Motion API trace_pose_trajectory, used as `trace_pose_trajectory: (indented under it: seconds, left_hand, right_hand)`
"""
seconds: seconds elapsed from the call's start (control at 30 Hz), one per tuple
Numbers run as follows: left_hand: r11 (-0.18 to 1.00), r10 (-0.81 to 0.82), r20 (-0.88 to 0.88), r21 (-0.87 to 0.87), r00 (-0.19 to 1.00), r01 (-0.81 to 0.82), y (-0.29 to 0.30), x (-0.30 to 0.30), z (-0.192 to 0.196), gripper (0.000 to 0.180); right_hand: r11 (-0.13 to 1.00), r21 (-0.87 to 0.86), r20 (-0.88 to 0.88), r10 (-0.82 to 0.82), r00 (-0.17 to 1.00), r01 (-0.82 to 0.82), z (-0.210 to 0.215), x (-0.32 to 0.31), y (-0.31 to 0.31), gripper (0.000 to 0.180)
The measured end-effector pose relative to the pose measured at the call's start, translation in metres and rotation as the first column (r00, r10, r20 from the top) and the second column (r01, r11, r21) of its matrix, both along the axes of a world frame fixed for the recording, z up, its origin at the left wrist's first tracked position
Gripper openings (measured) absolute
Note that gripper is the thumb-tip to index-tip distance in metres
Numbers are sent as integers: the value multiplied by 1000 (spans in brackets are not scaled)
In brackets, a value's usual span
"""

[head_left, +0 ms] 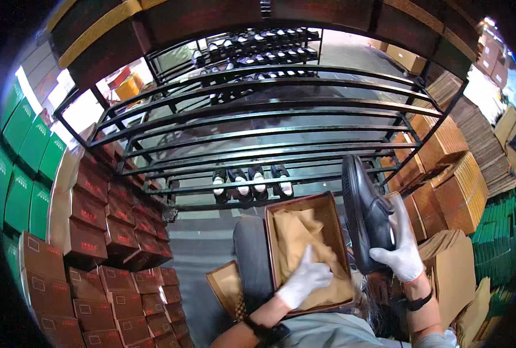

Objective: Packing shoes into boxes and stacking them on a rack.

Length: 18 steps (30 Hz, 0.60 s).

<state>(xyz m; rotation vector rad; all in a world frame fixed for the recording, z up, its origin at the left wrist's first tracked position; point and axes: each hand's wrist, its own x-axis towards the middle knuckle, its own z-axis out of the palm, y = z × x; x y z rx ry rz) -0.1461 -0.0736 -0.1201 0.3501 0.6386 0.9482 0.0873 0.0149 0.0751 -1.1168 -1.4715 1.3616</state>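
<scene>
An open brown shoe box lined with tan wrapping paper rests on my lap. My left hand, in a white glove, presses down on the paper inside the box. My right hand, also gloved, holds a black leather shoe upright beside the box's right wall, sole side toward the box. The box lid lies to the lower left of the box.
A black metal rack stands in front, with several black shoes on its low shelf and more on a far rack. Stacked brown boxes fill the left, green boxes beyond. Flat cardboard stacks sit right.
</scene>
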Motion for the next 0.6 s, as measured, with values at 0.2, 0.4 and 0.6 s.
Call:
trace_pose_trajectory:
  seconds: [0.2,0.4,0.6]
  left_hand:
    - [758,-3,-946,209,323,618,-6,42,67,90]
    - [263,530,-639,749,558,608,-19,36,50,54]
    - [613,744,-668,665,-28,427,63,-33,87,79]
  right_hand:
    - [418,422,883,11,469,-805,91,-58,85,76]
    - [-4,236,964,131,233,-972,-26,-130,93,32]
    - [716,663,393,-582,713,219,-179,16,127,55]
